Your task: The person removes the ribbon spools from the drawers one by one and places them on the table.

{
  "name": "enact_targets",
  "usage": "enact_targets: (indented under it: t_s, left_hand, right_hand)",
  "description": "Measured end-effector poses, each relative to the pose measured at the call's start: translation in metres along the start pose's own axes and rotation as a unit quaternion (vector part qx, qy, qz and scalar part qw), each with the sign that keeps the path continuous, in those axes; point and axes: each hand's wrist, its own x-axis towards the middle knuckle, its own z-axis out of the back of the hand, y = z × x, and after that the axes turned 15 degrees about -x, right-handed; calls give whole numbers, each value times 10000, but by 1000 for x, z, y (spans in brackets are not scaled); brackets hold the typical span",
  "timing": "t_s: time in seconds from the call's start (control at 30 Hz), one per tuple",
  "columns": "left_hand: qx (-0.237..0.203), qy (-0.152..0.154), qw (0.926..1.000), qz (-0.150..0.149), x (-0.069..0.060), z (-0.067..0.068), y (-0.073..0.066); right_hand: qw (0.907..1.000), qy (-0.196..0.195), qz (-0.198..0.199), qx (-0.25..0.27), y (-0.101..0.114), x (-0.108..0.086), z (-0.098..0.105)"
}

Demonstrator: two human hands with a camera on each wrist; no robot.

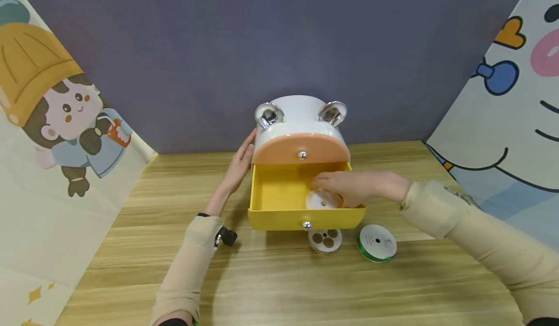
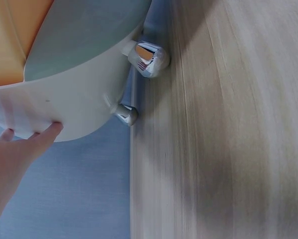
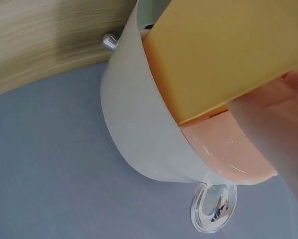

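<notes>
Left hand (image 1: 238, 168) touches the box (image 1: 301, 115), fingers straight. Right hand (image 1: 351, 185), grip unclear, likely puts a spool (image 1: 316, 199) in the drawer (image 1: 277, 220); next, lift away.

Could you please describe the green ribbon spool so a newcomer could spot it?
Find the white cabinet with its yellow drawer pulled out. On the wooden table, near the drawer's front right corner, lies the green ribbon spool. Unlike the brown-circled spool, its edge is green.

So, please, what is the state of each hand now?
Left hand: open, fingers against the white cabinet.
Right hand: in the yellow drawer by the white spool; grip cannot be told.
</notes>
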Motion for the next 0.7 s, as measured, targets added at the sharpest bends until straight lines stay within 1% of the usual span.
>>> enact_targets:
  t_s: [0.13,0.2,0.3,0.43,0.7]
  left_hand:
    - [-86,52,9999,10,-4,-6,-12]
    - [-96,65,9999,29,-5,-7,-15]
    - [-82,58,9999,62,-6,-8,-17]
    - [-53,33,9999,80,-6,-8,-17]
    - [8,38,10000,84,-6,-7,-16]
  right_hand:
    - [10000,-40,-38,-11,0,1,-2]
    - [10000,-17,-82,21,1,1,-2]
    - [9999,41,-143,55,1,1,-3]
    - [9998,33,-156,-72,1,1,-5]
    - [9999,45,-142,11,1,2,-7]
